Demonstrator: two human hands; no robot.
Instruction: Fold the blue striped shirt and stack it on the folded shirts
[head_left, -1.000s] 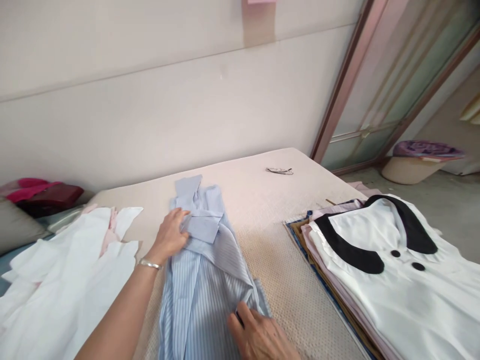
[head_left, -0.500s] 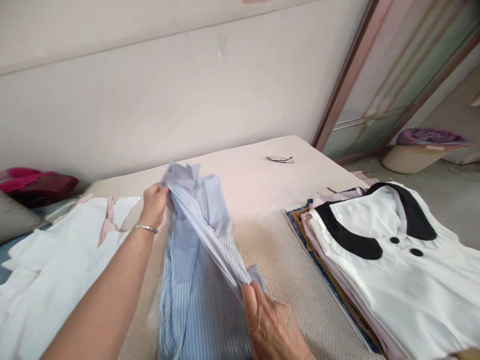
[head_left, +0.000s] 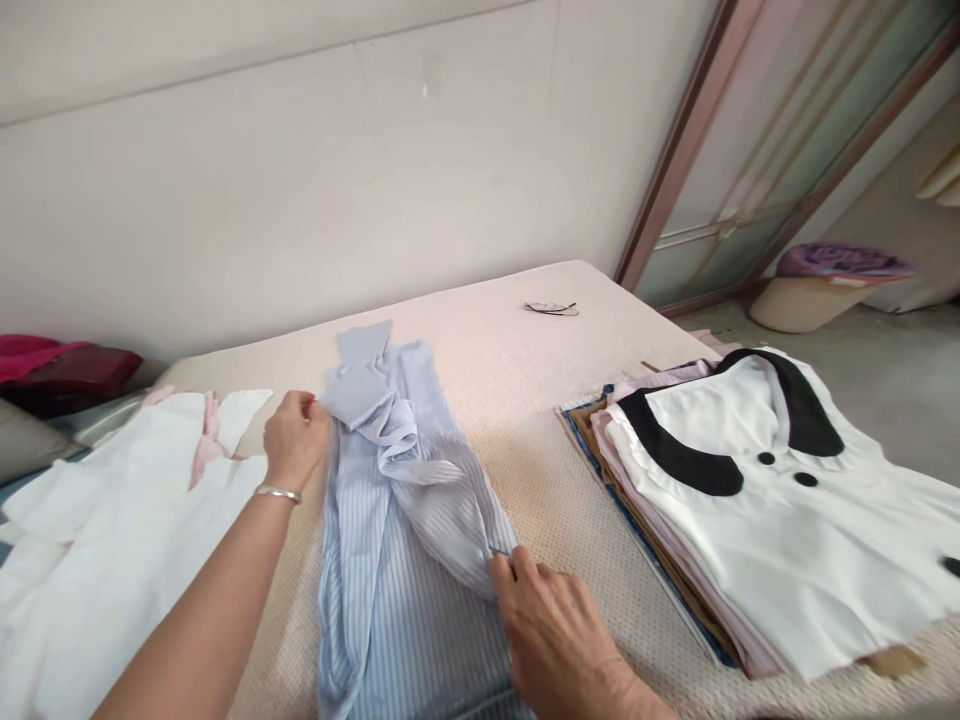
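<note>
The bed, covered in a beige textured spread, carries everything here, and down its middle lies the light blue striped shirt, long and narrow, its fine stripes running lengthwise. The body lies flat; a sleeve crosses it in a loose twisted fold from the upper left to the right edge. The plain blue collar and cuff bunch at the far end, crumpled and turned over. The shirt's near end runs out of the bottom of the view.

To the right, well apart, sits a stack of folded garments, topped by a white blouse with a black collar and black buttons; what lies lower in the stack shows only as edges. On the left, a heap of white cloth with a bit of pink, cut off at the frame edge.

The left hand, bracelet at the wrist, has its fingers pinched together on the shirt's edge beside the cuff. The right hand has its fingers clamped on the sleeve fold at the shirt's right edge.

Far back on the bed, a small thin object, possibly spectacles, too small to be sure.
</note>
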